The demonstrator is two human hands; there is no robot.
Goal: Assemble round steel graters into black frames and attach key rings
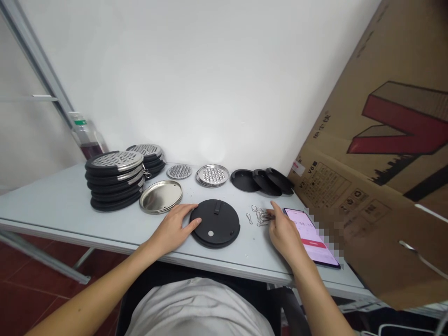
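Observation:
A round black disc-shaped case (219,228) lies flat near the table's front edge, with a small tab at its far side and a pale round spot on top. My left hand (177,228) holds its left edge, thumb on the upper face and fingers along the rim. To the right is a small pile of wire clips (259,218). My right hand (283,228) is at the pile's right side, fingers bent in among the clips; whatever is between the fingertips is hidden. A single clip (249,219) lies left of the pile.
Stacked black-rimmed graters (115,179) stand at left, a bottle (87,135) behind. Shallow metal lids (161,196), a grater plate (179,171), another on metal rings (213,175) and black covers (246,180) line the back. A phone (311,238) and a large cardboard box (378,186) flank the right.

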